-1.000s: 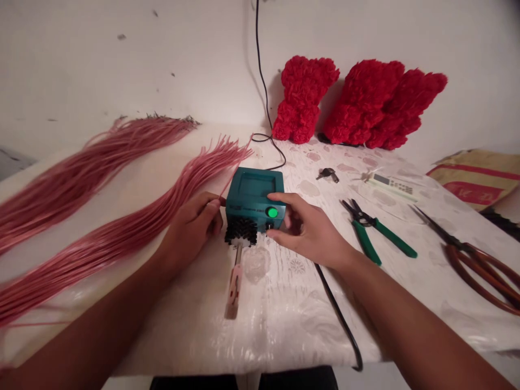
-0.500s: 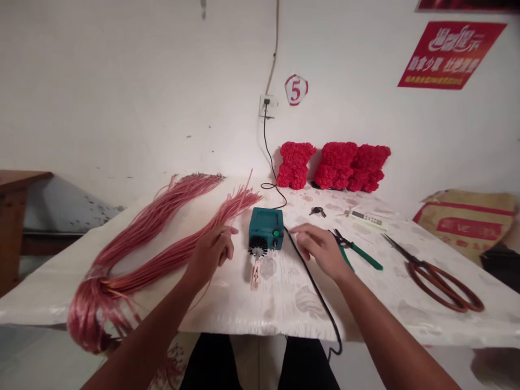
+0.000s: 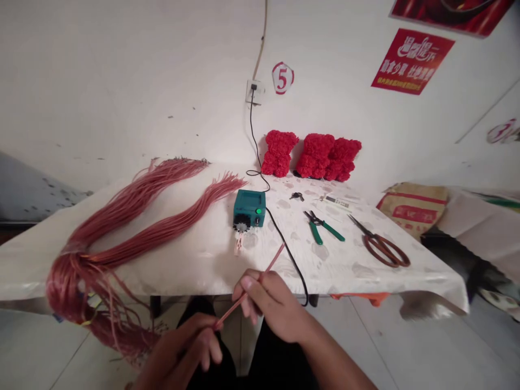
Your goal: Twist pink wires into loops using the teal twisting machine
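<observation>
A thin pink strand (image 3: 232, 309) runs slantwise between my hands, in front of the table edge. My left hand (image 3: 195, 341) is closed on its lower end. Higher up, my right hand (image 3: 264, 300) pinches the same strand, whose tip sticks out past the fingers toward the black cable. Beyond my hands sits a small teal machine (image 3: 249, 203) with a green button, a dark toothed wheel and a pale pink piece at its front. A large bundle of pink strands (image 3: 150, 238) lies on the left and hangs over the edge.
Green-handled pliers (image 3: 316, 233) and brown-handled scissors (image 3: 384, 250) lie on the right of the table (image 3: 179, 276). Red fluffy bear shapes (image 3: 280, 153) stand by the wall. A black cable (image 3: 292, 259) droops over the front edge. A sack (image 3: 414, 208) is at the right.
Both hands have moved from beside the machine down toward my lap, now with a strand stretched between them. My right hand has closed on it. The view has shifted to the right.
</observation>
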`<state>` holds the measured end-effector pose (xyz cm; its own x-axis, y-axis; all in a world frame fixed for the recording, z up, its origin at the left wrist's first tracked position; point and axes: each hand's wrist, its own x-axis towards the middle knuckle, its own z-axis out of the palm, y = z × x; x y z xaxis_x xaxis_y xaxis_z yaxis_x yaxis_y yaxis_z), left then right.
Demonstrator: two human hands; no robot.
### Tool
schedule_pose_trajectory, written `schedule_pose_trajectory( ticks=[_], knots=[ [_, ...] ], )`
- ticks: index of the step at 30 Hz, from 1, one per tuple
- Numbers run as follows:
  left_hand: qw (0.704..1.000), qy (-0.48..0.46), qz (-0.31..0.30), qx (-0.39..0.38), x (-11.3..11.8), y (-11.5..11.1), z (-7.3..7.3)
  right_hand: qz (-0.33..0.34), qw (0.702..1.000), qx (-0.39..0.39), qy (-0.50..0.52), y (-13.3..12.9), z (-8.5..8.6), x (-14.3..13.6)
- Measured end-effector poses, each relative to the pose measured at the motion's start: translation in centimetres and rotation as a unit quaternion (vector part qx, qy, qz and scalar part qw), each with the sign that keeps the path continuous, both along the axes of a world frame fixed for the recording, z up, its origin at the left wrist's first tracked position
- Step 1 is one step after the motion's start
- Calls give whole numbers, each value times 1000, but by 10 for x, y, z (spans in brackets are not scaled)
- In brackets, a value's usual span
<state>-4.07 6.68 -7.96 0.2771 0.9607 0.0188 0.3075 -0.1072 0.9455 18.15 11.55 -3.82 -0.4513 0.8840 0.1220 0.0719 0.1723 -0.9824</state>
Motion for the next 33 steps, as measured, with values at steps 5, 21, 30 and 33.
schedule_pose_trajectory(
  ticks=[5, 21, 30, 33],
  knots=[
    [978, 60, 134, 147, 10, 4, 41, 75, 993, 32, -81, -20, -4, -5],
    [986, 7, 5, 168, 44, -7, 62, 54, 978, 144, -144, -47, -9, 11],
    [985, 92, -51, 135, 44, -17, 47, 18, 954, 211, -211, -55, 8, 26],
    [983, 100, -61, 144, 44, -19, 44, 40, 949, 211, -232, -55, 8, 26]
  ],
)
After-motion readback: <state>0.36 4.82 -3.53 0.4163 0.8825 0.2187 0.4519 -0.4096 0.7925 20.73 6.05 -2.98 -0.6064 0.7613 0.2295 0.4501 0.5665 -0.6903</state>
